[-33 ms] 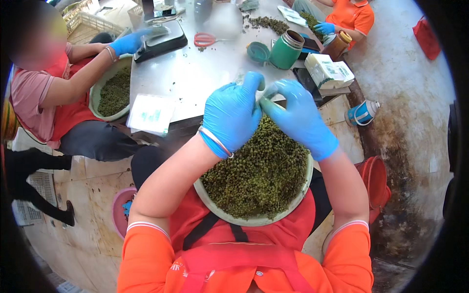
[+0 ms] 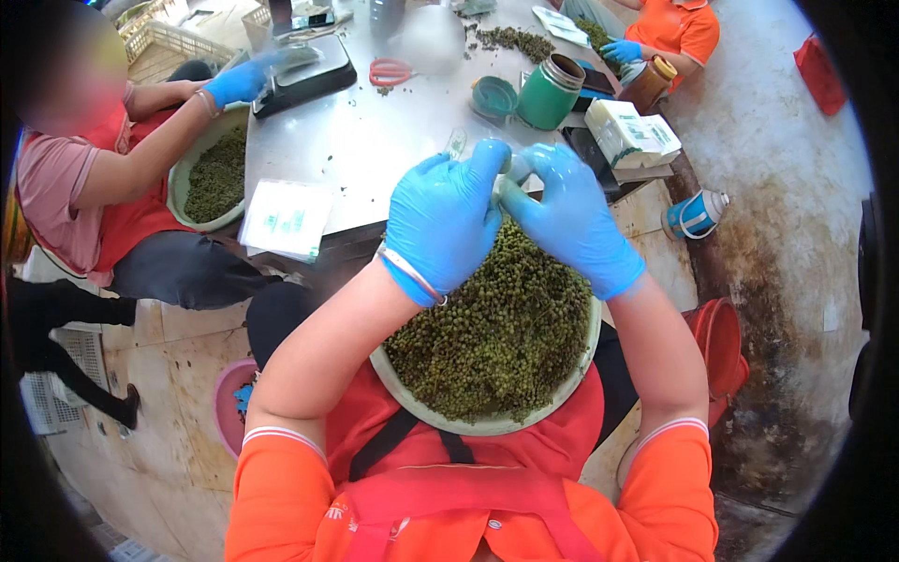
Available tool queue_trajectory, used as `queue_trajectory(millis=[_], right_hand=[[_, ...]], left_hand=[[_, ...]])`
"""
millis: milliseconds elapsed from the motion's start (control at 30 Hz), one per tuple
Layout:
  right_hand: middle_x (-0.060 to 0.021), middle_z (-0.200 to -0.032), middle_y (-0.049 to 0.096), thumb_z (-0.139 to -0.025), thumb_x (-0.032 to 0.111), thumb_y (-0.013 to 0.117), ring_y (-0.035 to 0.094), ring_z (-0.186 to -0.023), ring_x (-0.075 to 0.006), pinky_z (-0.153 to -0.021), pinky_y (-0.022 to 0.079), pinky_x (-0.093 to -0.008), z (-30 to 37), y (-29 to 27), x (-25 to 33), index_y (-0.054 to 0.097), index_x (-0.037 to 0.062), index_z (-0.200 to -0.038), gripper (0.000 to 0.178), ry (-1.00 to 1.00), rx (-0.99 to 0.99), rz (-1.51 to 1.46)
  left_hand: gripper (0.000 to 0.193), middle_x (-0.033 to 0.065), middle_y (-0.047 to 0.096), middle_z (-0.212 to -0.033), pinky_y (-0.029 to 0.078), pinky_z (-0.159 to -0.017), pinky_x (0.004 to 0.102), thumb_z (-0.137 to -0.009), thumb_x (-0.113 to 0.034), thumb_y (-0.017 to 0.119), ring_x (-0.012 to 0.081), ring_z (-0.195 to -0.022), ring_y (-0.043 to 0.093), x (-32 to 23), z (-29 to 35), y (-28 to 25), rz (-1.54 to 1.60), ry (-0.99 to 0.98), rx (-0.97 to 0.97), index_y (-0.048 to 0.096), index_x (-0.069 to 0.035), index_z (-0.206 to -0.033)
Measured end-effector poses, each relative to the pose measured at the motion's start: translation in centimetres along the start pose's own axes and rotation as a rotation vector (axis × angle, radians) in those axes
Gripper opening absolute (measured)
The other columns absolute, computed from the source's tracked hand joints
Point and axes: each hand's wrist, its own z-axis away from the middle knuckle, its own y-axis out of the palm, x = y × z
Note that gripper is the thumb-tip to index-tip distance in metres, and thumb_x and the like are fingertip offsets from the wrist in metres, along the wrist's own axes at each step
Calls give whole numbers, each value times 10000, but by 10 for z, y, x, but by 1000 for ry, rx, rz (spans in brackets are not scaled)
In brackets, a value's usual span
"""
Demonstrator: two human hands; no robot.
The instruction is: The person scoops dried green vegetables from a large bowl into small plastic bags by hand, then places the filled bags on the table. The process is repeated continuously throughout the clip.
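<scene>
My left hand (image 2: 448, 220), in a blue glove, pinches a small clear plastic bag (image 2: 456, 142), part of which sticks up beyond its fingers. Close beside it, my right hand (image 2: 573, 220), gloved too, has thumb and fingers closed on the same thin film. Most of the bag is hidden by the gloves. Both hands are over the far rim of a pale green basin (image 2: 487, 429) held on my lap. Small green berry-like clusters (image 2: 496, 337), probably sea grapes or green peppercorns, heap up inside it.
The metal table (image 2: 375, 122) holds a stack of printed clear bags (image 2: 286, 218), red scissors (image 2: 390, 71), a black scale (image 2: 304, 80), a green jar (image 2: 551, 94) and white packs (image 2: 629, 131). Co-workers sit left and far right. A thermos (image 2: 695, 215) and red buckets (image 2: 716, 347) stand right.
Both hands keep nearly the same place. The fingertips have shifted slightly, and a printed corner of the clear bag shows more plainly beyond my left hand.
</scene>
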Motion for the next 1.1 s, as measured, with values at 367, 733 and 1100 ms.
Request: queue_trajectory(millis=[367,733,1100], right_hand=[[-195,-1034,696,-854,385,693,667,-951,-286,-891,506,-372,-10,57,-80,681,1,-1120,468,402,831,-150],[-197,-1159,666,-776,349,747,642,-1061,-350,-948,489,-405,3,91,-85,645,61,-1206,527,201,835,-203],[-93,-918,721,-786,138,743,652,-838,-145,-809,515,-291,-2,60,-74,726,14,-999,247,519,668,-456]], left_hand=[[139,4,557,-619,429,-550,243,-893,-115,673,50,-592,515,106,-12,2,512,-478,35,730,-71,-1012],[200,77,657,-711,524,-619,285,-833,-143,629,129,-610,632,127,0,23,366,-728,428,699,-1,-956],[111,48,635,-764,526,-610,272,-861,-71,633,115,-628,602,139,9,32,770,-804,353,647,19,-924]])
